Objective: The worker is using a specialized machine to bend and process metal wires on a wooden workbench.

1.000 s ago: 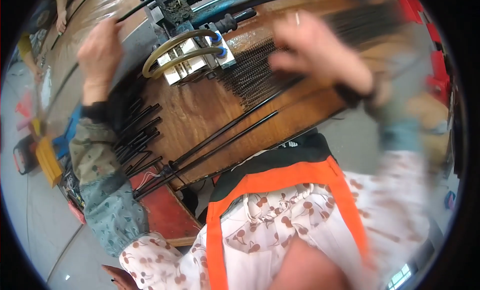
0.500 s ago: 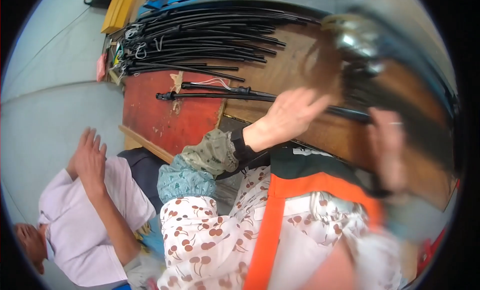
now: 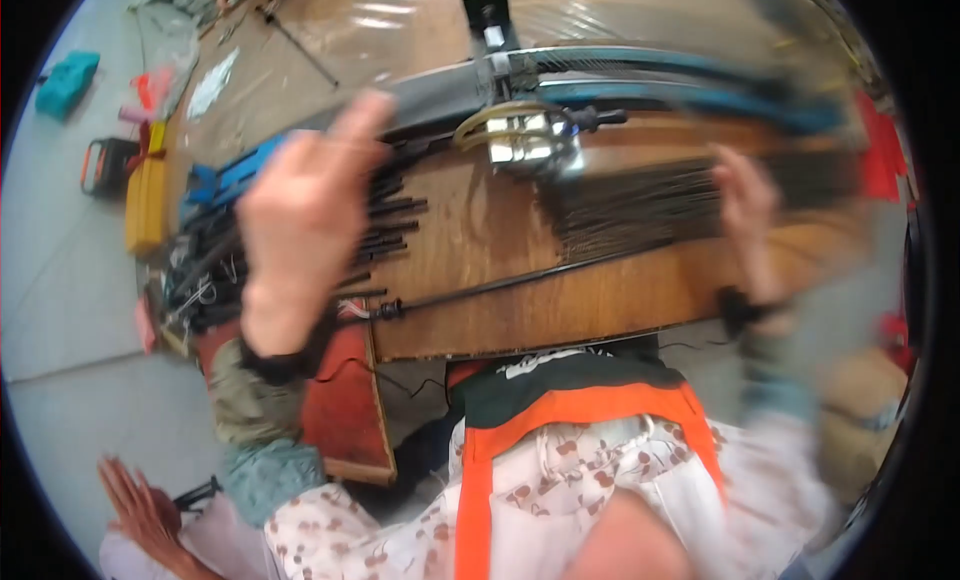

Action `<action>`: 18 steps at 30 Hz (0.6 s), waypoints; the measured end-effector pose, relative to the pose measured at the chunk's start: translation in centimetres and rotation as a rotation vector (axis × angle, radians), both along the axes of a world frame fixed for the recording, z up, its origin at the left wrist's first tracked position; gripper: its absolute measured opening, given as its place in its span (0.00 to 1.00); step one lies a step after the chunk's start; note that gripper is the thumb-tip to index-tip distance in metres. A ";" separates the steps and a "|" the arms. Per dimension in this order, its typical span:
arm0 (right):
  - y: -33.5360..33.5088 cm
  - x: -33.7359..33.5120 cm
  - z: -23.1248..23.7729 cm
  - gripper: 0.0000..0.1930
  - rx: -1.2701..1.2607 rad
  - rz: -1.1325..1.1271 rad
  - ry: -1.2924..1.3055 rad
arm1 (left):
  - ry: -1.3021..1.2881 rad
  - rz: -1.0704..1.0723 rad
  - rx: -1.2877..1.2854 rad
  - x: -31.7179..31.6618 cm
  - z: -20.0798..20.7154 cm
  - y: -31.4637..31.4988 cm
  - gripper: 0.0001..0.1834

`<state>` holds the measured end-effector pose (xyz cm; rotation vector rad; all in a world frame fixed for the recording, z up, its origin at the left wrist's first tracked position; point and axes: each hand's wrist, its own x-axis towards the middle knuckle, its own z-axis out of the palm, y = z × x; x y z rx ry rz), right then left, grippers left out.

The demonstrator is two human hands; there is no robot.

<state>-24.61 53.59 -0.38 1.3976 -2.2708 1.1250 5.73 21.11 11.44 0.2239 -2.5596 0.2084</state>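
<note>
Raised over a pile of black rods [image 3: 395, 225] on the left of the wooden table is my left hand [image 3: 310, 215]. It is smeared by motion, so its grip is unclear. My right hand [image 3: 745, 195] hovers above a bundle of thin dark rods [image 3: 640, 215] on the right, fingers stretched out and nothing visible in them. Between the hands a long black rod [image 3: 500, 287] lies across the near part of the table, a thicker dark fitting on its left part. Behind it sits a shiny metal fixture [image 3: 525, 155] with a yellowish hose looped over it.
A red board [image 3: 345, 415] juts out at the near left. Blue bars [image 3: 640, 95] run along the table's far side, below a clear plastic sheet [image 3: 400, 25]. A yellow box [image 3: 147, 205] stands far left. Another person's hand [image 3: 140, 505] shows at lower left.
The view has swung right and farther out. My left hand has left the rod and risen over the pile at left. My right hand has come off the rod too.
</note>
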 end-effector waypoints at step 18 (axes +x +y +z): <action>-27.3 -1.1 4.8 0.08 -0.056 0.615 0.075 | 0.086 0.326 0.081 7.6 4.4 -8.7 0.12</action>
